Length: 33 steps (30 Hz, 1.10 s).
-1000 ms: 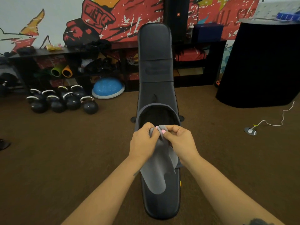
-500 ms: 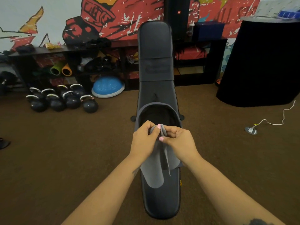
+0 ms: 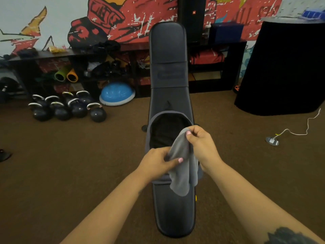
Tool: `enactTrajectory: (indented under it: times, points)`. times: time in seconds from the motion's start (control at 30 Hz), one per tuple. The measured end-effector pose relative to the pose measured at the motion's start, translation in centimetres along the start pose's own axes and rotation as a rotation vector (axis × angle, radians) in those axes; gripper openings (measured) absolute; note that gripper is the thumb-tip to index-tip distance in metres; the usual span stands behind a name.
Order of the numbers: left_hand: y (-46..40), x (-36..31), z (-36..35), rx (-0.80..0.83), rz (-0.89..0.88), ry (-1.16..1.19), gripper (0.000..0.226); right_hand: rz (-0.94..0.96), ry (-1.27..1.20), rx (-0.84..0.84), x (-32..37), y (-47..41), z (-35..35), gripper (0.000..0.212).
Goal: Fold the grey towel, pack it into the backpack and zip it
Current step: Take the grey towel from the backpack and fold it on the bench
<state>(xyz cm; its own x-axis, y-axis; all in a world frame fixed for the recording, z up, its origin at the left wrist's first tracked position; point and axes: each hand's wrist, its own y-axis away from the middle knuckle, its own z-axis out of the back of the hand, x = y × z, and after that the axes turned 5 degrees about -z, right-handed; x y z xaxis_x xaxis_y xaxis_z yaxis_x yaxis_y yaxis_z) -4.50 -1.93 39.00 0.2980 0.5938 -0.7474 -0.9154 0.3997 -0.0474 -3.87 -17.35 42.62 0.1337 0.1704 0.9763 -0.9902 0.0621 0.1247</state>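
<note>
Grey towel (image 3: 182, 166) is between my 2 hands, lifted above the bench, and its lower end hangs loose over the near edge of the backpack. My right hand (image 3: 202, 147) is the higher one; its thumb and forefinger are closed on the top corner of the cloth. My left hand (image 3: 158, 162) is lower and to the side, and it pinches the left edge with the thumb on top (the other fingers go under the cloth, so I cannot see them). Both hands are closed on the towel, none is spread.

Just behind the hands lies the backpack (image 3: 151, 127), flat on the black bench (image 3: 173, 215), with its mouth wide open and dark inside. The towel does not go into the opening yet; it hangs in front of it. Further out I see brown carpet, some kettlebells (image 3: 70, 110) and a blue half-ball (image 3: 117, 93) well apart on the left.

I judge that the folding is not finished, because the cloth is bunched and not flat. To do this step well, I should bring the 2 pinched points together so the edges meet, let the hanging part fall straight, then fold 1 time more. A small and flat bundle will pass the opening easily and will not catch the zipper later.
</note>
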Motion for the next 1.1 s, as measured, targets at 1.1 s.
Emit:
enactTrajectory:
  times: [1.1]
  points:
    - [1.7,3.1,5.5,-0.347,-0.036,-0.241,0.01,-0.198,0.058,-0.238,-3.3,-2.7,6.3,0.017]
